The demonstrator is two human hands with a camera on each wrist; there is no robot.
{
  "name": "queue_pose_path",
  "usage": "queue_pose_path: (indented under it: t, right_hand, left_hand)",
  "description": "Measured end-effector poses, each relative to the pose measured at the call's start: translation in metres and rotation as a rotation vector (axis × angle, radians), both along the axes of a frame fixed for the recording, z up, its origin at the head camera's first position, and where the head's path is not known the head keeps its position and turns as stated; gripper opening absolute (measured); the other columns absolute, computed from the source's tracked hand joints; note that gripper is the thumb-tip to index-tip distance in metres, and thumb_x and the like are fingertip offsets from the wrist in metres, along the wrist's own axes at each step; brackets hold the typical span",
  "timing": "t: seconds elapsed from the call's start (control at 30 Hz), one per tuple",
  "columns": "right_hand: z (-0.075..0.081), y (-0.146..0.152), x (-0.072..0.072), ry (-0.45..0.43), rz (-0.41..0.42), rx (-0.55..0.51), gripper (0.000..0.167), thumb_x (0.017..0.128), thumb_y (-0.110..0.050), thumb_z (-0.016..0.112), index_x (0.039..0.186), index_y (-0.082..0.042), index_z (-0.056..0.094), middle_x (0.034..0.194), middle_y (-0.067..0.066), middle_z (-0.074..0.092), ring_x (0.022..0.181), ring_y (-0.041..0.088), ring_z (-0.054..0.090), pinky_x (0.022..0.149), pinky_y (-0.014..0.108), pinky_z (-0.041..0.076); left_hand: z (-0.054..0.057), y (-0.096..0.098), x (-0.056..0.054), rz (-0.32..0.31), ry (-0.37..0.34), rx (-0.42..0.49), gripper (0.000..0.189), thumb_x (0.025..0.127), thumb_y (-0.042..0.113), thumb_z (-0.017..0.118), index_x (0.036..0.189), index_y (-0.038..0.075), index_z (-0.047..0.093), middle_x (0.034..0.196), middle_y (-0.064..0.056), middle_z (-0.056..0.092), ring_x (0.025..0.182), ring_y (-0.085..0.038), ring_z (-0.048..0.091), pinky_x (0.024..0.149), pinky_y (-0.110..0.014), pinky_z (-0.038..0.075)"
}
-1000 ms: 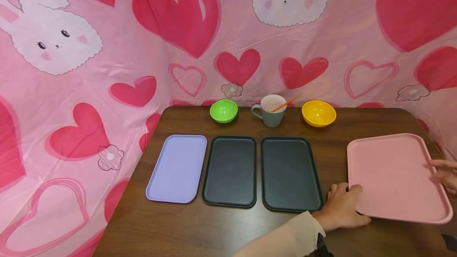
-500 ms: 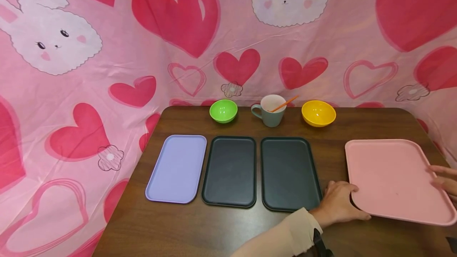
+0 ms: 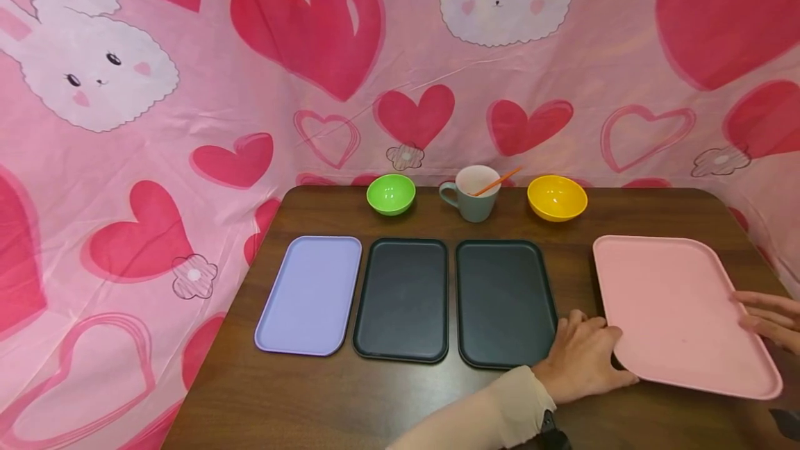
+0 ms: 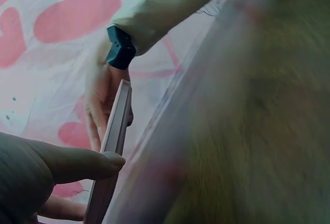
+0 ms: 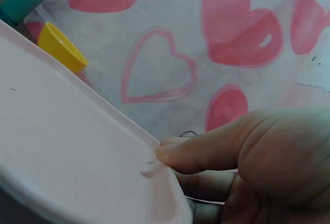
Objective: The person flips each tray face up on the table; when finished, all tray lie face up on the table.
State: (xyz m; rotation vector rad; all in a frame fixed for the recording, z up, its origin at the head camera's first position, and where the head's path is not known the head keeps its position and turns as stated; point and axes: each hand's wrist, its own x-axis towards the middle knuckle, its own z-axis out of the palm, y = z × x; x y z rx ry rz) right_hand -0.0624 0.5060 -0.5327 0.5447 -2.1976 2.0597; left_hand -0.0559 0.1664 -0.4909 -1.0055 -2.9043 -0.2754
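Observation:
A pink tray sits at the right of the table in the head view, its near left corner raised slightly off the wood. My left hand grips that corner, with the thumb at the near edge and fingers along the left side. In the left wrist view the thumb lies against the tray's rim. On the opposite side, my right hand holds the right rim. The right wrist view has its thumb on the rim, other fingers partly hidden beyond. Beside the left hand lies a dark green tray.
A black tray and a lilac tray lie further left. Along the back stand a green bowl, a grey-blue mug with an orange stick in it, and a yellow bowl. A patterned cloth hangs behind.
The pink tray has shifted left and turned slightly, and both hands have moved left with it. The other trays, bowls and mug stay put.

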Motion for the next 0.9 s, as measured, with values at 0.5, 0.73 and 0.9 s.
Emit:
queue_pose_path:
  t: [0.5, 0.73, 0.9]
  right_hand:
    - [0.015, -0.024, -0.013, -0.190, -0.128, 0.275, 0.054, 0.096, 0.009, 0.054, 0.117, -0.038, 0.067, 0.107, -0.032, 0.068, 0.094, -0.019, 0.062, 0.070, 0.004, 0.047]
    - [0.021, -0.038, -0.015, -0.288, -0.170, 0.393, 0.044, 0.097, 0.000, 0.060, 0.115, -0.039, 0.070, 0.101, -0.037, 0.066, 0.089, -0.021, 0.060, 0.066, 0.009, 0.049]
    - [0.022, -0.044, -0.019, -0.310, -0.143, 0.414, 0.044, 0.097, -0.001, 0.061, 0.113, -0.042, 0.068, 0.101, -0.037, 0.065, 0.087, -0.019, 0.060, 0.065, 0.011, 0.050]
  left_hand:
    - [0.000, -0.022, 0.000, 0.002, 0.080, -0.070, 0.034, 0.077, 0.069, 0.072, 0.079, 0.036, 0.065, 0.085, 0.019, 0.061, 0.091, -0.010, 0.047, 0.071, -0.027, 0.027]
    - [-0.003, -0.027, 0.004, 0.004, 0.103, -0.079, 0.034, 0.075, 0.071, 0.072, 0.076, 0.037, 0.066, 0.081, 0.019, 0.063, 0.088, -0.009, 0.047, 0.072, -0.027, 0.027]
    - [-0.004, -0.031, 0.001, 0.013, 0.119, -0.086, 0.035, 0.075, 0.072, 0.072, 0.076, 0.037, 0.067, 0.082, 0.019, 0.064, 0.089, -0.009, 0.048, 0.073, -0.028, 0.029]
